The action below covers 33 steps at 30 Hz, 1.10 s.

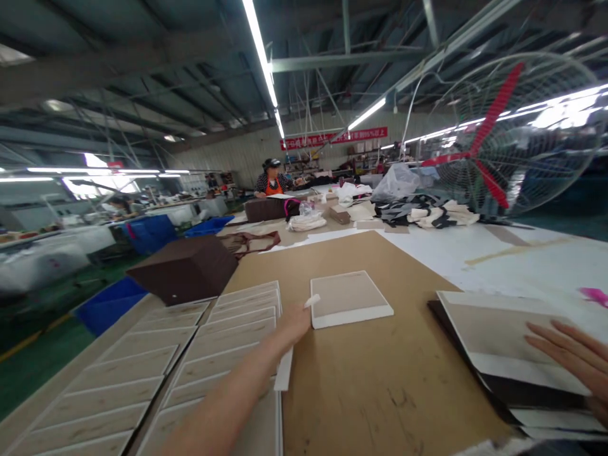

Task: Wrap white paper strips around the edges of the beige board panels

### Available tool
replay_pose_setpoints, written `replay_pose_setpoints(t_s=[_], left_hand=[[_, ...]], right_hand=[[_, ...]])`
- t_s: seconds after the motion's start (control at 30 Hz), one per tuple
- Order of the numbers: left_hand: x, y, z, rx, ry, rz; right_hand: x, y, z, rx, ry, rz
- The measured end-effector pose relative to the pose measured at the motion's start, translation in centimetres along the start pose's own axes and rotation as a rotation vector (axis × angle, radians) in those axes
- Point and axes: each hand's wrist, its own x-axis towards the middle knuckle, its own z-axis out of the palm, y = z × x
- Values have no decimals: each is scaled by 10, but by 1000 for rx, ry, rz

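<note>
My left hand (295, 322) is closed over the brown board, beside the left edge of a beige panel (349, 294) with white borders. A narrow white strip (284, 372) hangs below that hand, and a small white piece shows at its fingertips; the part between is hidden by the hand. Over at the right, my right hand (570, 351) lies with fingers stretched out on a beige and white sheet (503, 323). Dark sheets (532, 396) and paler ones are stacked beneath it.
Overlapping white-edged panels (228, 342) lie in two rows at left. Behind them are a dark brown block-shaped stack (185, 269) and a blue bin (107, 307). Fabric scraps (422, 209) are piled farther back, near a large fan (475, 152). A person (273, 180) is at the far end.
</note>
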Motion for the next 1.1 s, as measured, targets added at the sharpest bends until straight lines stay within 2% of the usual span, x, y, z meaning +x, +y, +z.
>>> replay_pose_setpoints(t_s=[0.1, 0.2, 0.3, 0.4, 0.47, 0.53, 0.63, 0.77, 0.87, 0.93, 1.0, 1.1], left_hand=[[16, 12, 7, 121, -30, -4], [24, 23, 14, 234, -30, 22], [23, 30, 15, 300, -25, 33], [16, 32, 12, 296, -33, 15], [9, 32, 9, 256, -39, 0], [-2, 31, 7, 193, -53, -13], [-30, 25, 8, 67, -107, -27], [-94, 9, 10, -112, -205, -26], [-150, -2, 8, -191, -268, -29], [-182, -7, 4, -226, -330, -14], [-204, -12, -2, -252, -390, 66], [-218, -19, -8, -196, -349, 190]], right_hand=[[67, -77, 18, 4, -190, -11], [144, -144, 54, 11, -581, 3], [195, -165, 97, -1, -623, 28], [208, -162, 126, -25, -635, 6], [203, -161, 132, -34, -646, -70], [191, -164, 128, -50, -654, -150], [162, -174, 108, -87, -664, -230], [97, -184, 71, -110, -646, -308], [40, -185, 50, -83, -486, -398], [8, -184, 45, -82, -351, -333], [-16, -182, 46, -84, -217, -258], [-36, -179, 50, -33, -81, -199]])
